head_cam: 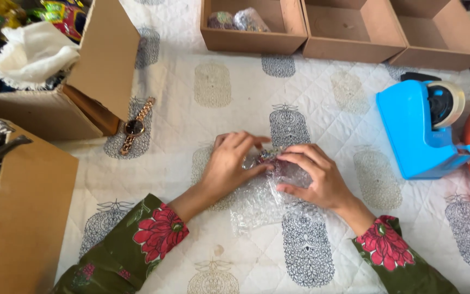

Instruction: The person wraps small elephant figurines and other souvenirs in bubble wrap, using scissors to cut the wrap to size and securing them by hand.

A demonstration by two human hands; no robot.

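A sheet of clear bubble wrap (257, 204) lies on the quilted white cloth (235, 103) in front of me. A small shiny, multicoloured item (261, 158) sits at its far end, partly wrapped in the plastic. My left hand (229, 166) presses on the wrap and the item from the left, fingers curled over them. My right hand (314, 174) grips the same bundle from the right, fingertips meeting the left hand's. What the item is cannot be made out.
A wristwatch (136, 126) lies at the left beside an open cardboard box (55, 111) holding white cloth. Three shallow brown boxes (349, 32) line the far edge, one with wrapped bundles (239, 20). A blue tape dispenser (422, 128) stands at the right. Another carton (23, 218) is near left.
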